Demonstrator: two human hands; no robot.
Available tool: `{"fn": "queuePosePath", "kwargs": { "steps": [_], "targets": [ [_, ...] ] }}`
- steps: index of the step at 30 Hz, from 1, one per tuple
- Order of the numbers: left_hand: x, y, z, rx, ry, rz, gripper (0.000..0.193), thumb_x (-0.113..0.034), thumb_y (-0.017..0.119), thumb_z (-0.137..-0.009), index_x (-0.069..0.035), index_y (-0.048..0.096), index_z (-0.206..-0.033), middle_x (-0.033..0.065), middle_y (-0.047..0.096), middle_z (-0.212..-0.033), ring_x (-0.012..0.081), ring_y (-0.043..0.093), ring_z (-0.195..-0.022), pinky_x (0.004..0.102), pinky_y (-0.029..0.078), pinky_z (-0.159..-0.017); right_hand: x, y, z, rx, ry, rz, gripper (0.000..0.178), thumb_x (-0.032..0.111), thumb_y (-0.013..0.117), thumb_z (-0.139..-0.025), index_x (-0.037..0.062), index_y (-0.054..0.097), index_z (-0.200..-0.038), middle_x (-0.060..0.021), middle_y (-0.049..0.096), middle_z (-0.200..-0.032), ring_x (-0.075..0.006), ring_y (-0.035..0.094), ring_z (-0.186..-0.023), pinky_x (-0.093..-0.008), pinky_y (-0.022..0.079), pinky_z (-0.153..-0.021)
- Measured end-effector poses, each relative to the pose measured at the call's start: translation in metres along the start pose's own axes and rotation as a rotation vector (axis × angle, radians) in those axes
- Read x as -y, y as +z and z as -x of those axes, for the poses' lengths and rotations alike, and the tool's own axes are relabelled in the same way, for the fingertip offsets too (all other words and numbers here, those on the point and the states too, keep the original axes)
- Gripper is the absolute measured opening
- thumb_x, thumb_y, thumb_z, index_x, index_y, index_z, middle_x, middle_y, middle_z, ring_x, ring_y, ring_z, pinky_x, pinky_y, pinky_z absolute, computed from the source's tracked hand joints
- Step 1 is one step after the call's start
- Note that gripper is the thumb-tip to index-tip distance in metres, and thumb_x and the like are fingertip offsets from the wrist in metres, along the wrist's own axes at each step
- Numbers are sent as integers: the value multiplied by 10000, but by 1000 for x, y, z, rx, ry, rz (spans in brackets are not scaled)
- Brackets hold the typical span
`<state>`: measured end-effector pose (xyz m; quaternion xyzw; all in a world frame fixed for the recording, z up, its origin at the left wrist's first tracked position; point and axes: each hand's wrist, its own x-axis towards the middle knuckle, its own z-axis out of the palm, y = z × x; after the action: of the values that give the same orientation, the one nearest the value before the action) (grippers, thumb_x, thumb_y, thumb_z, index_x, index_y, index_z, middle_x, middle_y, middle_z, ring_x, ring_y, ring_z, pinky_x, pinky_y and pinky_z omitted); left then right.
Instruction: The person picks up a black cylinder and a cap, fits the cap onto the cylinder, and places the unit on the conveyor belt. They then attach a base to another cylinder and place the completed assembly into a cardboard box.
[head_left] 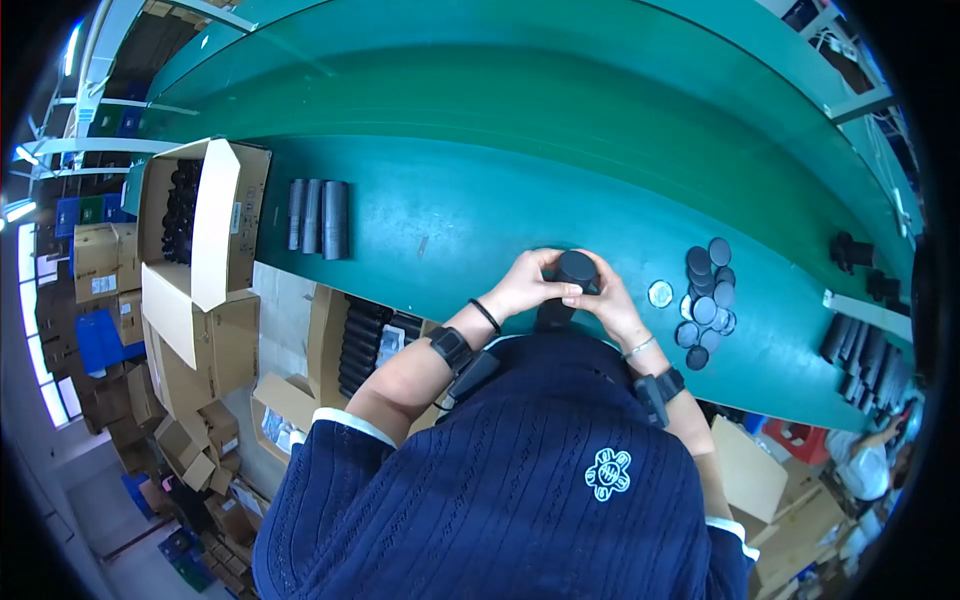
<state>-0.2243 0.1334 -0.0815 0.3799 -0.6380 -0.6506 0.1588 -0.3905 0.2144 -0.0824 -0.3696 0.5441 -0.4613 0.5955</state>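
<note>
Near the front edge of the green bench, both my hands are closed around an upright black tube (552, 316). A round, flat black cap (576, 266) sits at its top end. My left hand (524, 284) grips from the left, with its thumb across the near side just below the cap. From the right, my right hand (612, 303) wraps the same end, and the two thumbs almost meet. To the right of my right hand lies a shiny silver disc (660, 293). Beyond it are several loose black discs (722, 294), partly overlapping.
Three dark tubes (334, 222) stand at the bench's left. An open carton (252, 215) of black parts is beside them. Below the bench edge is another carton (322, 340) of black pieces. Several dark tubes (868, 362) lie far right; a person (868, 465) is beyond.
</note>
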Motion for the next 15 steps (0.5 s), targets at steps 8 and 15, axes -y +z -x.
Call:
{"fn": "queuePosePath", "kwargs": {
  "steps": [8, 15],
  "targets": [
    [-8, 8, -3, 16, -45, 44, 479, -220, 832, -734, 6, 634, -1107, 73, 686, -991, 142, 624, -909, 314, 506, -825, -10, -3, 0, 3, 41, -52, 678, -69, 761, -708, 23, 479, -1318, -44, 577, -1186, -153, 572, -1058, -298, 489, -917],
    [-33, 7, 4, -87, 136, -430, 521, -247, 843, -642, -24, 645, -1069, 123, 658, -991, 276, 644, -921, 376, 521, -793, 29, -13, 16, 87, 68, -387, 587, -32, 706, -762, 12, 506, -1313, -50, 582, -1150, -149, 585, -1018, -294, 500, -851]
  ]
}}
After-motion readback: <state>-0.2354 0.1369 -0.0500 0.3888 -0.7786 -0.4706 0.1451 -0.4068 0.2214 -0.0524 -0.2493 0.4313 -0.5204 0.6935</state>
